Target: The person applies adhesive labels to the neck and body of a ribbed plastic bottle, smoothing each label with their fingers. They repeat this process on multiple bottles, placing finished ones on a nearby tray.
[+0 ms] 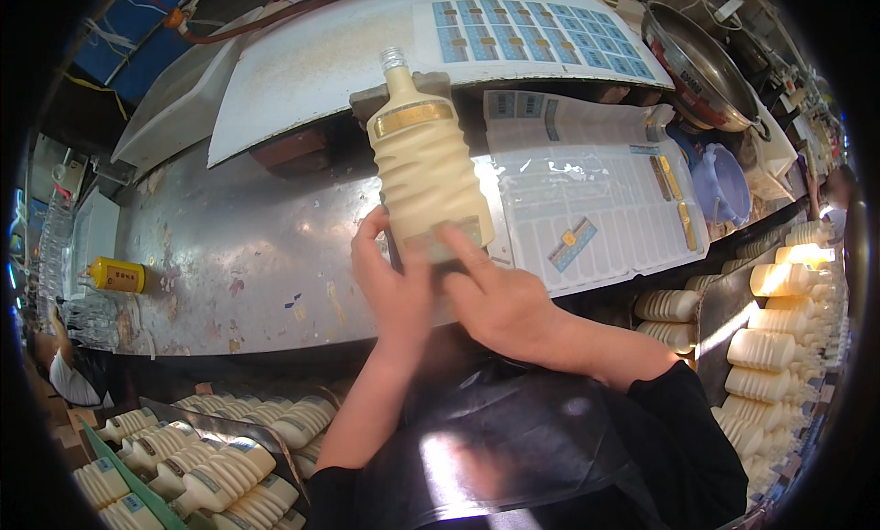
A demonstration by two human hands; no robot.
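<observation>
A large cream bottle [426, 173] with a wavy body, a gold band [414, 119] round its shoulder and a clear threaded neck lies tilted, neck away from me. Its shoulder end is by a grey-brown block [370, 100]. My left hand [390, 272] grips the lower left side of the bottle, blurred where the thumb lies over the front. With the index finger stretched out, my right hand [500, 296] presses on a blue-and-gold label [467, 228] near the bottle's base. Its other fingers are bent, partly hidden under the hand.
A sheet with a few loose labels [573, 243] lies right of the bottle. Behind it, a white board [302, 72] carries rows of labels [522, 31]. A yellow bottle [119, 275] lies left on the metal table [229, 246]. Cream bottles [225, 475] fill boxes on both sides.
</observation>
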